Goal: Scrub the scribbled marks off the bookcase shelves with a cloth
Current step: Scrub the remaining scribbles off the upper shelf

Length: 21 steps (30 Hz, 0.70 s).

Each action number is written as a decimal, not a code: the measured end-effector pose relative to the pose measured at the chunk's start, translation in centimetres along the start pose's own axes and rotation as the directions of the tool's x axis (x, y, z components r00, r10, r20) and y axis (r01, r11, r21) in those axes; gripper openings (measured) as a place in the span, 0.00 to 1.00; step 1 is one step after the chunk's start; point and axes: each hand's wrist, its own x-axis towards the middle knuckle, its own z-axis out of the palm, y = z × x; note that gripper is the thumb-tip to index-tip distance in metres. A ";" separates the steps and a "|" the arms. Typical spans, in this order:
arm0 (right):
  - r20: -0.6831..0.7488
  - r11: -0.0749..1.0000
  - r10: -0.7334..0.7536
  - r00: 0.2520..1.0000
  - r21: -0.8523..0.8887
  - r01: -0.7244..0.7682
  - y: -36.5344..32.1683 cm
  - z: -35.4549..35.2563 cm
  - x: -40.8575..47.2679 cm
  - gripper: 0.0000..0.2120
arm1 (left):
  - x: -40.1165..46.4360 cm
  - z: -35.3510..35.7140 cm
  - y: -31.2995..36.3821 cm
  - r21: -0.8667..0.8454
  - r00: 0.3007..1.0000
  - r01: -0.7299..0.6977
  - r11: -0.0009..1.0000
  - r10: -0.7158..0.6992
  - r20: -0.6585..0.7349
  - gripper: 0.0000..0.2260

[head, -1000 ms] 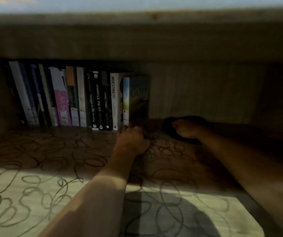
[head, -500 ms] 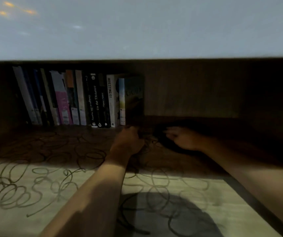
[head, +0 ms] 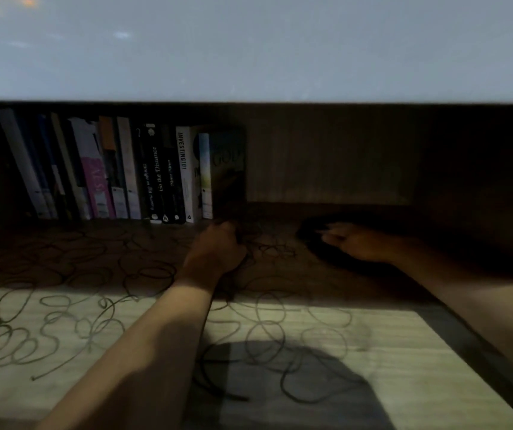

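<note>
Scrubbing | dark crumpled cloth (head: 317, 243) pressed flat under right hand (head: 357, 243) | scribbled marks (head: 267, 246) just left, toward fisted, empty-looking left hand (head: 214, 252)

There is a single view, from a camera worn on the head. It looks forward and slightly down into one bay of a pale wood-grain bookcase shelf (head: 388, 361), from close to the shelf's front edge. The pale underside of the shelf board above (head: 255, 51) fills the upper third of the frame, so the lens sits just below that board. The row of upright books (head: 131, 172) stands at the back, left of centre. Both bare forearms enter from the bottom edge, reaching away from the lens into the dark rear.
</note>
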 end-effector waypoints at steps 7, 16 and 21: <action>0.027 0.981 -0.194 0.981 0.006 0.194 -3.4 2.5 -0.4 0.18 | 0.0 0.0 0.0 -0.008 1.000 0.017 1.000 -0.017 -0.001 0.20; 0.008 0.999 -0.024 1.000 -0.037 0.024 -3.3 1.1 3.0 0.21 | 0.3 0.1 0.3 0.055 0.999 0.013 0.998 -0.011 -0.032 0.21; 0.073 0.998 -0.054 0.996 -0.040 0.057 -1.1 -0.1 2.1 0.20 | 0.5 0.3 0.7 0.094 1.000 0.019 0.995 -0.017 -0.024 0.20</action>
